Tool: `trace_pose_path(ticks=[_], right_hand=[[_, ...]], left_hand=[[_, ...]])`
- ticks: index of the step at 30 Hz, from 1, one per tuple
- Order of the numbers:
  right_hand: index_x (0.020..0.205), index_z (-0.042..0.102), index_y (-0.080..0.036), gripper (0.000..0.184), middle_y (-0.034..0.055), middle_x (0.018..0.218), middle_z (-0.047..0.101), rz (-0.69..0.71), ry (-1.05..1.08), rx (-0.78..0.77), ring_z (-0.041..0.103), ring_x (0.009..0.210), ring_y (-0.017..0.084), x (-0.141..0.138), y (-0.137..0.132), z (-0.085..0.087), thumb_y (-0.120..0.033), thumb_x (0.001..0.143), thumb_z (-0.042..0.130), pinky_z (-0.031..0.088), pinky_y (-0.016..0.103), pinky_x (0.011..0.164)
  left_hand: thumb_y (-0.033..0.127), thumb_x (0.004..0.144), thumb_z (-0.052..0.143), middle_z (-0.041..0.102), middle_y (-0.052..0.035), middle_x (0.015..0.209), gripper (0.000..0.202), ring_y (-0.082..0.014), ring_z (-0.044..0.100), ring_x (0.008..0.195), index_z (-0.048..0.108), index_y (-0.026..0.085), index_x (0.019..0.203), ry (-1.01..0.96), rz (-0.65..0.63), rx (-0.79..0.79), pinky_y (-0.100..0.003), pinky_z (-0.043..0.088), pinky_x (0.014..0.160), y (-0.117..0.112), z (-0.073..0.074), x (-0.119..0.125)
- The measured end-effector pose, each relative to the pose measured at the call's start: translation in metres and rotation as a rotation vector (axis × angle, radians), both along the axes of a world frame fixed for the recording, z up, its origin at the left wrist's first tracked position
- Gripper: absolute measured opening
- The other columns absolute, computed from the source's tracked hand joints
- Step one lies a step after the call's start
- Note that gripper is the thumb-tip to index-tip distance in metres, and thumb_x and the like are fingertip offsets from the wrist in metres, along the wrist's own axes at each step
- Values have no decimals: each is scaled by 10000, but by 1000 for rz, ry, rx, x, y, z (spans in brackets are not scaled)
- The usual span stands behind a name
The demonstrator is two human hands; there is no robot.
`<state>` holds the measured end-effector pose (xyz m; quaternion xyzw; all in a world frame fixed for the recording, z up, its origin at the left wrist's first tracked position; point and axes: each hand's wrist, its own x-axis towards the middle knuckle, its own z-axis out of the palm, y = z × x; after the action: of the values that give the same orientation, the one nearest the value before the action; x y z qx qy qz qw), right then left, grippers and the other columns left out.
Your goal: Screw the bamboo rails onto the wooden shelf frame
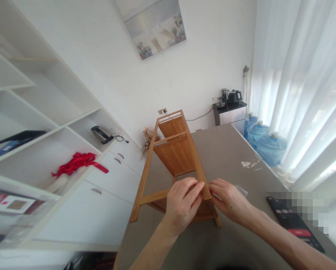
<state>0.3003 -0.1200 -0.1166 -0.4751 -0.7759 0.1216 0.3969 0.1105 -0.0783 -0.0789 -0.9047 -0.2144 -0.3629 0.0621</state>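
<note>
- Got a honey-brown wooden shelf rack (175, 153) lying on its side in the middle of a grey-brown table top (230, 157), long way pointing off toward the far wall.
- Left hand (183, 202) draped over the rack's near right-side rail, fingers curled down round the wood, so basically gripping it.
- Right hand (228, 200) coming in from the other side of that same rail, fingers mostly straight, tips touching the wood and almost meeting the left fingertips. Not wrapped round anything.
- Small clear plastic bag (242, 190) flat on the table just behind the right hand.
- Black booklet with red patches (294, 223) further right, well apart from the rack.
- Off to the left: white open shelving unit (58, 123) with a red ribbon bundle (78, 164) and a silver kettle (101, 134) on it.
- Over by the white curtains (300, 86): blue water jugs (269, 148) on the floor beside the table.
</note>
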Motion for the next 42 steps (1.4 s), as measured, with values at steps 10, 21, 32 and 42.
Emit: trace_pose_path(ticks=[10,21,32,42], right_hand=[[825,559,-197,142,22,791,581,6,-3,-25,521,740,153,4,0,-6,-173,916,454,394,262,660],[853,545,-199,138,3,759,582,56,178,-91,521,672,120,3,3,-17,-173,922,428,403,222,628],[887,534,-197,126,15,809,597,103,218,-153,548,723,134,9,7,-14,-200,946,422,422,235,686],[894,548,-191,139,20,797,610,104,204,-134,554,719,137,8,8,-10,-192,943,417,424,239,670]], left_hand=[[144,821,600,644,-87,975,271,-208,613,905,598,184,1088,38,81,-1,-336,513,776,-1,2,14],[122,782,574,626,-95,959,319,-212,611,892,560,178,1096,79,24,49,-329,534,763,8,2,17],[155,786,648,608,-106,976,345,-227,602,956,566,147,1121,44,-39,65,-356,544,793,12,3,21],[196,834,615,606,-96,974,291,-217,603,972,585,156,1121,36,-15,9,-347,553,823,11,6,21]])
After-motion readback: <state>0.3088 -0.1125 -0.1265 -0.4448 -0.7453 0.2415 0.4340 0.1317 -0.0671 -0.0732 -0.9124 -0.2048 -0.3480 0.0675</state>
